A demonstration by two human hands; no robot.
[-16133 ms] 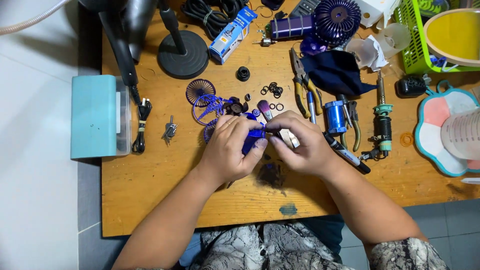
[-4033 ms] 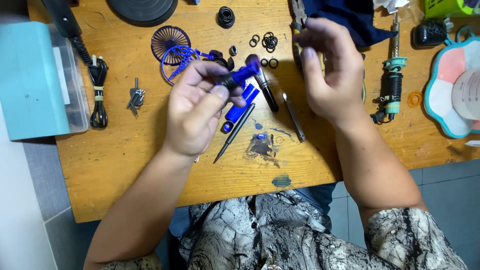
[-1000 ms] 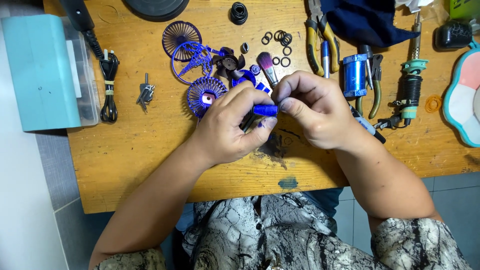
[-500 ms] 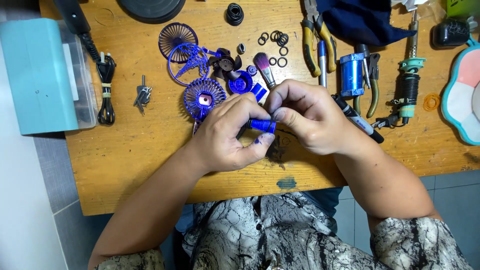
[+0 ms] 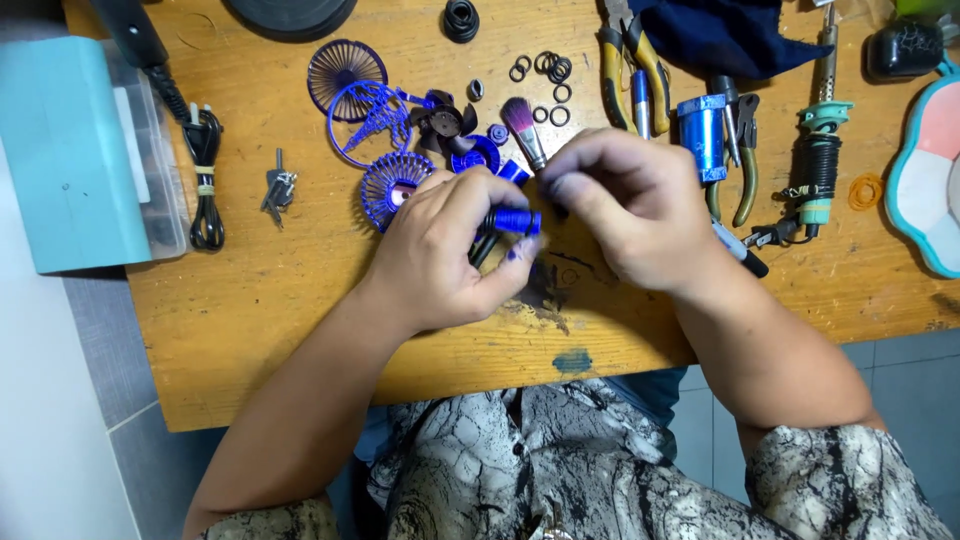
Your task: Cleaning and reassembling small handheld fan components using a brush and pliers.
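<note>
- While the head view looks down, left hand [image 5: 440,250] pinches a small blue cylinder [image 5: 514,221] at frame centre; right hand [image 5: 625,205], fingers curled, nothing visibly held, sits just beside its end.
- Step judged: fitting a part onto the cylinder; next calls for fine alignment.
- Wooden surface [image 5: 280,320]: blue fan grilles [image 5: 355,90], brush [image 5: 522,125], pliers [image 5: 612,60], teal box [image 5: 70,150] upper left; grey tiled floor below.
</note>
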